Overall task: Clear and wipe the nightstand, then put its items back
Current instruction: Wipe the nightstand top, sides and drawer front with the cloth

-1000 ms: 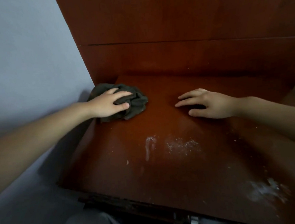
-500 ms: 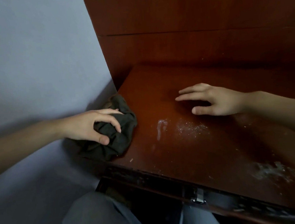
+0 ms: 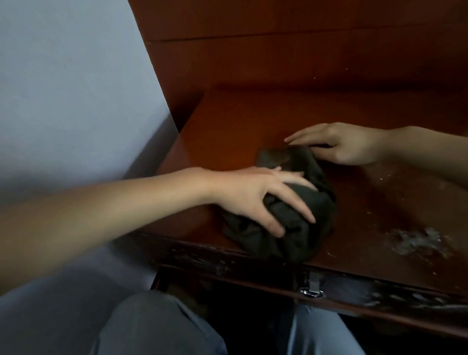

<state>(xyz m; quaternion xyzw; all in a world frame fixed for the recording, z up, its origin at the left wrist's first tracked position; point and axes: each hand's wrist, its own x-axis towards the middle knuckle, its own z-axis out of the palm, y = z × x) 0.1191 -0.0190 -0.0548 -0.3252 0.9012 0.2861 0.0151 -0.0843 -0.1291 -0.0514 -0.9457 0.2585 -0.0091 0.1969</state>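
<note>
Change: the left hand has carried the dark cloth from the left edge of the tabletop to its near middle, over where a pale powdery streak lay half a second ago.
Meaning: that streak is probably wiped or covered; wiping is midway, nothing put back yet.
Left hand: fingers spread and curled down over the bunched cloth, pressing it to the wood.
Right hand: the right hand lies open and flat just beyond the cloth, fingertips touching its far edge, holding nothing.
Cloth: near the front edge, slightly overhanging.
Surface: reddish-brown wood; a dusty grey patch remains near right, with scattered specks.
Room: pale wall left, wooden panel behind, dim light.
</note>
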